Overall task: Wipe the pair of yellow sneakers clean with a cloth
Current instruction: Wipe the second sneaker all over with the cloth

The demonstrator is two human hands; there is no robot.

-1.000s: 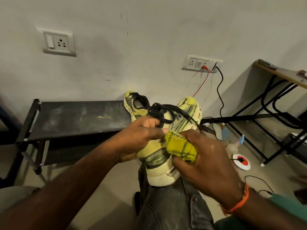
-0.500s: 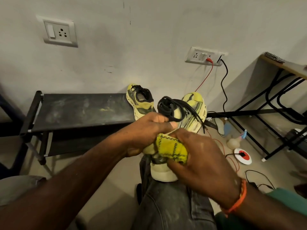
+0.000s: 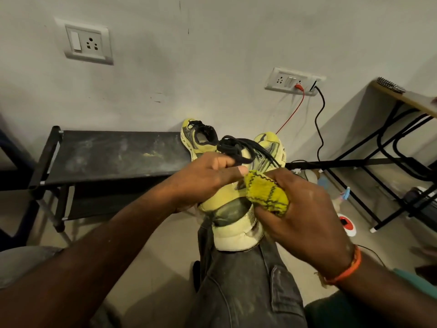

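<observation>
One yellow sneaker (image 3: 233, 223) rests heel-down on my knee, its toe pointing away, black laces (image 3: 236, 145) bunched on top. My left hand (image 3: 208, 178) grips the sneaker's left side and laces. My right hand (image 3: 305, 209) holds a folded yellow cloth (image 3: 267, 192) with dark stitching, pressed against the sneaker's right side near the collar. The second yellow sneaker (image 3: 197, 138) stands on the right end of the black bench, partly hidden behind my left hand.
A low black bench (image 3: 113, 155) stands against the wall on the left. Red and black cables (image 3: 319, 119) hang from a wall socket. A desk with black metal legs (image 3: 402, 147) is at the right. A small white and red disc (image 3: 346, 224) lies on the floor.
My right hand and the cloth have slid a little to the right, onto the shoe's right side. My left hand keeps its grip.
</observation>
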